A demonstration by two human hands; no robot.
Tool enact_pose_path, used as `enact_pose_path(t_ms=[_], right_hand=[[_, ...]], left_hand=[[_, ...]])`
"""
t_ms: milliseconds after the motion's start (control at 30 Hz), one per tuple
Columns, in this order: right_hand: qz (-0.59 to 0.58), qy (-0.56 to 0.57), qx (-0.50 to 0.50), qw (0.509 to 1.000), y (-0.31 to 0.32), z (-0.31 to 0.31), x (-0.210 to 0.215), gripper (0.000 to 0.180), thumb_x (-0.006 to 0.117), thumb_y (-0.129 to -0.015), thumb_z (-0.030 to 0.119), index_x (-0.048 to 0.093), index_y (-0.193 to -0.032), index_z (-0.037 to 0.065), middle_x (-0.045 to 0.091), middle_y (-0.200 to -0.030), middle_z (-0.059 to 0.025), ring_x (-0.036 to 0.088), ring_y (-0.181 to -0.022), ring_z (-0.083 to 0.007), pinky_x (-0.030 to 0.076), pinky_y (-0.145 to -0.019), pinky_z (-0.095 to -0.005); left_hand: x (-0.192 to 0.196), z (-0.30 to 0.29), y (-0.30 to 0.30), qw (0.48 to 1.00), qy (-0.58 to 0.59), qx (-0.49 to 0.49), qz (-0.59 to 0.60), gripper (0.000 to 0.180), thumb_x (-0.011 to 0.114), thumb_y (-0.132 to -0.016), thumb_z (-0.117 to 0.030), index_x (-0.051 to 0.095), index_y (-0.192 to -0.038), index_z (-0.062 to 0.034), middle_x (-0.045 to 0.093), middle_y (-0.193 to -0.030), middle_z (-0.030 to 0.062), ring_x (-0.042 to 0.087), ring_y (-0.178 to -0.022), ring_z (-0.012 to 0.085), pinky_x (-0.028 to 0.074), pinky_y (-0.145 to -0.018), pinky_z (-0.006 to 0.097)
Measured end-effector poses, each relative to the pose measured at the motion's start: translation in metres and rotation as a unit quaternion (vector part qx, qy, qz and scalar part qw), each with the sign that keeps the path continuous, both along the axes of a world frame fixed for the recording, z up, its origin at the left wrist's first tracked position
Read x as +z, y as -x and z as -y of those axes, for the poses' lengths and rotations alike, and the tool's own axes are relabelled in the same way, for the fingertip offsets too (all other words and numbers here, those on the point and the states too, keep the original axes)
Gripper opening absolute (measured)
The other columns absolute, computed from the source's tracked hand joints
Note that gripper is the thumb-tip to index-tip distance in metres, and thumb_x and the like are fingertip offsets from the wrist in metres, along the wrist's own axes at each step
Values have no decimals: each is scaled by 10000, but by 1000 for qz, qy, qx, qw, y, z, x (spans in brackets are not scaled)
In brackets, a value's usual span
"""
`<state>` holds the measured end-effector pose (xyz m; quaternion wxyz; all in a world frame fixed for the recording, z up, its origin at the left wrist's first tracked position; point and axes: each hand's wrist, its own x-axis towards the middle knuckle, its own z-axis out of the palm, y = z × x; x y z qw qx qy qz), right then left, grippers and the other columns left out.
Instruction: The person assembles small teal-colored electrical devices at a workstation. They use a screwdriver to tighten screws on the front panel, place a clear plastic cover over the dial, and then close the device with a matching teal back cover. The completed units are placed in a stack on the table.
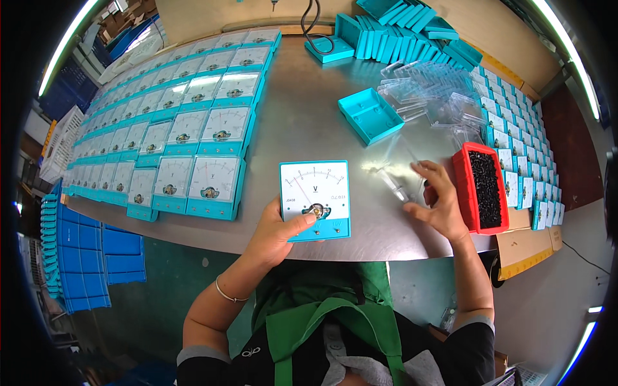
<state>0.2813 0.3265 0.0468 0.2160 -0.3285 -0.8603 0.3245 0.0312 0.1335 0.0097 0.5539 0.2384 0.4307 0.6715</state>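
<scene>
My left hand (273, 233) grips a square analog voltmeter (315, 193) by its lower left corner, thumb on the front near the needle pivot. The meter has a white dial face and a teal base, and faces up at me. To its right, my right hand (443, 201) has thumb and forefinger curled around the edge of a clear plastic cover (394, 185), which is blurred and hard to outline. Something small and red (429, 192) shows inside that hand; its kind is hidden. Just right of the hand stands a red bin (465, 193) full of small black parts (484, 186).
Rows of teal-based meters (222, 125) cover the left of the metal table (290, 122). An empty teal case (371, 116) lies mid-right, beside piled clear covers (425, 90). Stacked teal cases (399, 35) stand at the back. More meters (515, 135) line the right edge.
</scene>
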Motion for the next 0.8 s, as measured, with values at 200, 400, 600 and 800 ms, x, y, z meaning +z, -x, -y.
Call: enact_pose_path(t_ms=[200, 400, 600, 800], right_hand=[[-77, 91, 21, 993, 3, 7, 8, 625, 813, -666, 317, 621, -1209, 75, 508, -1242, -113, 528, -914, -120, 416, -701, -223], [-27, 126, 155, 979, 52, 35, 29, 547, 822, -650, 203, 658, -1154, 66, 486, -1225, -160, 585, -835, -180, 518, -715, -277], [-4, 129, 181, 975, 63, 37, 23, 535, 812, -656, 181, 657, -1157, 69, 477, -1239, -183, 620, -926, -244, 538, -786, -310], [17, 138, 192, 971, 65, 40, 22, 550, 816, -649, 146, 654, -1170, 81, 453, -1282, -168, 591, -888, -194, 518, -749, -290]], left_hand=[[-2, -8, -7, 996, 11, -58, 74, 411, 523, -929, -205, 454, -1245, 49, 594, -1139, 192, 642, -956, 280, 579, -728, 439], [-7, -8, -13, 966, 5, -103, 239, 532, 277, -1007, -436, 406, -1321, -26, 578, -1203, 170, 632, -1023, 286, 590, -760, 437], [-14, -2, -7, 961, -10, -114, 251, 567, 254, -1002, -471, 385, -1342, -37, 572, -1213, 170, 629, -1036, 287, 597, -765, 423], [-10, 2, -6, 948, -13, -128, 290, 540, 341, -993, -439, 394, -1330, -20, 578, -1201, 164, 639, -1005, 267, 581, -786, 408]])
